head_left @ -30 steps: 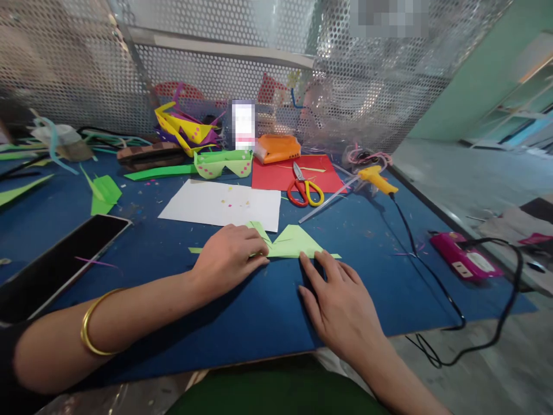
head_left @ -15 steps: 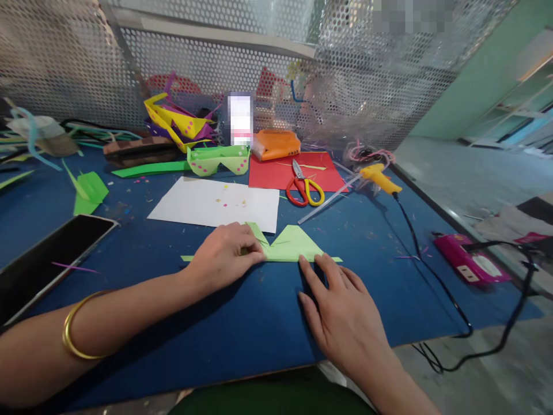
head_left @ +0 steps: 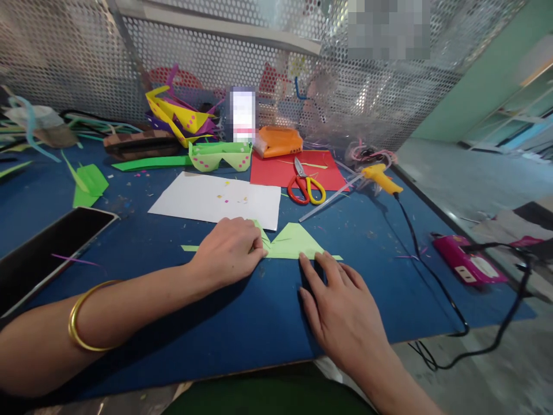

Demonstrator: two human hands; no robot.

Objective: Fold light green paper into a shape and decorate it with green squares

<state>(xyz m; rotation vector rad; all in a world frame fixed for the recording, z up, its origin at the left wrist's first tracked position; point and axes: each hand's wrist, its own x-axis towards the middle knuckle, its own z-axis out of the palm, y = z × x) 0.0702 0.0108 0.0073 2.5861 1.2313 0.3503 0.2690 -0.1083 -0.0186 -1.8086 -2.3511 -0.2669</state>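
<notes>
A light green folded paper piece (head_left: 296, 241) lies flat on the blue table in front of me, with two peaks and a notch between them. My left hand (head_left: 228, 251) is closed, its curled fingers and thumb at the paper's left part, which they largely cover. My right hand (head_left: 339, 300) rests with fingers apart, fingertips on the paper's lower right edge. Just behind lies a white sheet (head_left: 190, 202) with small paper scraps on it. Scissors (head_left: 306, 187) with one red and one yellow handle lie partly on a red sheet (head_left: 326, 167).
A yellow glue gun (head_left: 382, 177) with a clear stick and cord lies right, near a pink power box (head_left: 469, 259). Paper glasses (head_left: 220, 157), an orange packet (head_left: 279, 142) and a bright phone screen (head_left: 244, 112) stand behind. A dark tablet-like device (head_left: 52, 253) lies left.
My left hand has rolled slightly, its fingers curling in more over the paper's left part. My right hand stays at the paper's edge. The view has shifted slightly.
</notes>
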